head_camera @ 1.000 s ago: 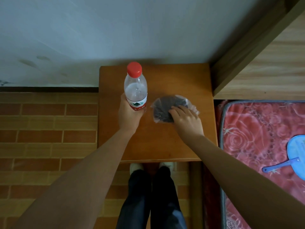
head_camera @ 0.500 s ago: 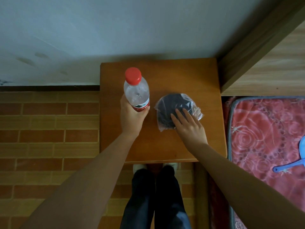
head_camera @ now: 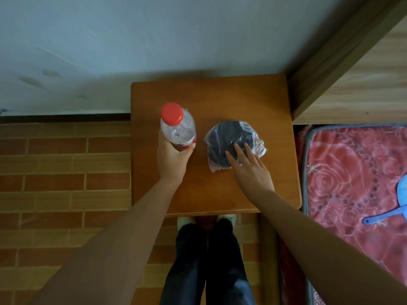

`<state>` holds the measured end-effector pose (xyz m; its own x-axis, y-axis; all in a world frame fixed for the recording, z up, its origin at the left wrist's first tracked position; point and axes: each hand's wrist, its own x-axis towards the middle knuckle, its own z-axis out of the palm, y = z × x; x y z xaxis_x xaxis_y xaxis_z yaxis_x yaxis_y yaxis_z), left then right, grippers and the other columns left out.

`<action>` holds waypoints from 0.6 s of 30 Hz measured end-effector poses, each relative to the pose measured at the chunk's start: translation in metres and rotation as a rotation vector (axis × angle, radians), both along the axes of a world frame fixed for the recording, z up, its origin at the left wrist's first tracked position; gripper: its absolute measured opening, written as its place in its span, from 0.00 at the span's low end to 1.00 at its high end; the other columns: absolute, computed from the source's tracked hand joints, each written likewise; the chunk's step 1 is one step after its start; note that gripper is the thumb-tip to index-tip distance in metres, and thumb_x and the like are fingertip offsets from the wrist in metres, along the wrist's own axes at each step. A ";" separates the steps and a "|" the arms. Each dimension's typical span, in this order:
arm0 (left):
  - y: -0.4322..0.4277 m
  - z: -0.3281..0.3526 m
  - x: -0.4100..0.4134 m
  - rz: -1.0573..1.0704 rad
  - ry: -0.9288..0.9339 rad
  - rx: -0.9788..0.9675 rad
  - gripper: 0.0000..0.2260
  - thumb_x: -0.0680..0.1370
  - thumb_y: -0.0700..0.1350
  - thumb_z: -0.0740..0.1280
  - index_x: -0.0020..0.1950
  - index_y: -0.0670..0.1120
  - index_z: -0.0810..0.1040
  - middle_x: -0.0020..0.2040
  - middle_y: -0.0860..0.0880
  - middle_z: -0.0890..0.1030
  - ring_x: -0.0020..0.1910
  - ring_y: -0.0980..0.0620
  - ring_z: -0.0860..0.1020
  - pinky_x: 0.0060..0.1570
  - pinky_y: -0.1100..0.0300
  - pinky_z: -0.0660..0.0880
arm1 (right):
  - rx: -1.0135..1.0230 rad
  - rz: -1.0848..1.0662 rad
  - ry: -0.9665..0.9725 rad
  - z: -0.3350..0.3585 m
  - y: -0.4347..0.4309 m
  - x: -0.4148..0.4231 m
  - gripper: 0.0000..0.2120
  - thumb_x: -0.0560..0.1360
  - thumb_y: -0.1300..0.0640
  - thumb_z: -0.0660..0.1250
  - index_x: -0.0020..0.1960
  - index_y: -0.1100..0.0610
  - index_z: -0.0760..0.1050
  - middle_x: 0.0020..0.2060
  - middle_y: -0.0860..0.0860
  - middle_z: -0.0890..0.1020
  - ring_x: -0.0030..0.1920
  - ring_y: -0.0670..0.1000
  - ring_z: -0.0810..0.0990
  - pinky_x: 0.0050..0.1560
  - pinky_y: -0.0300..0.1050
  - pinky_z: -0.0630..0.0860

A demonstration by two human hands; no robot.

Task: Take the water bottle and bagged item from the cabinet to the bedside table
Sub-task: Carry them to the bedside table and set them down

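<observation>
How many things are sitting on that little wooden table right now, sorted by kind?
Water bottles: 1, the red-capped water bottle, gripped by the left hand.
Bagged items: 1, the dark bagged item, under the right hand's fingertips.
Total: 2 on the bedside table.

No text can be read; the red label on the water bottle is too blurred.

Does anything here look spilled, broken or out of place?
Nothing stands out. The water bottle is capped in the left hand, and the bagged item lies intact on the bedside table.
</observation>
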<state>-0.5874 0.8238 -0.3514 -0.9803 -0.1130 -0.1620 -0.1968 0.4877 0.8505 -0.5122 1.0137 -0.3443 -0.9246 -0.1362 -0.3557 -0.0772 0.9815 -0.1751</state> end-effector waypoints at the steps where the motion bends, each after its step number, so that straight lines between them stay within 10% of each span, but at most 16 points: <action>1: 0.000 0.000 0.001 0.006 0.005 -0.013 0.34 0.67 0.47 0.75 0.68 0.45 0.63 0.64 0.47 0.73 0.64 0.51 0.71 0.62 0.53 0.71 | 0.016 -0.009 -0.013 0.000 0.000 0.000 0.33 0.75 0.65 0.63 0.75 0.53 0.50 0.75 0.58 0.51 0.74 0.60 0.46 0.71 0.54 0.52; 18: 0.000 0.004 0.006 0.043 -0.037 0.014 0.31 0.68 0.49 0.74 0.67 0.48 0.65 0.63 0.49 0.74 0.63 0.53 0.72 0.61 0.55 0.72 | 0.035 -0.037 -0.061 0.003 0.005 0.006 0.31 0.78 0.60 0.56 0.75 0.47 0.43 0.75 0.61 0.45 0.74 0.59 0.41 0.72 0.53 0.47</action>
<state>-0.5815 0.8238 -0.3469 -0.9679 -0.1526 -0.1998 -0.2487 0.4661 0.8490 -0.5062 1.0187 -0.3411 -0.9052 -0.0889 -0.4156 -0.0310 0.9891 -0.1439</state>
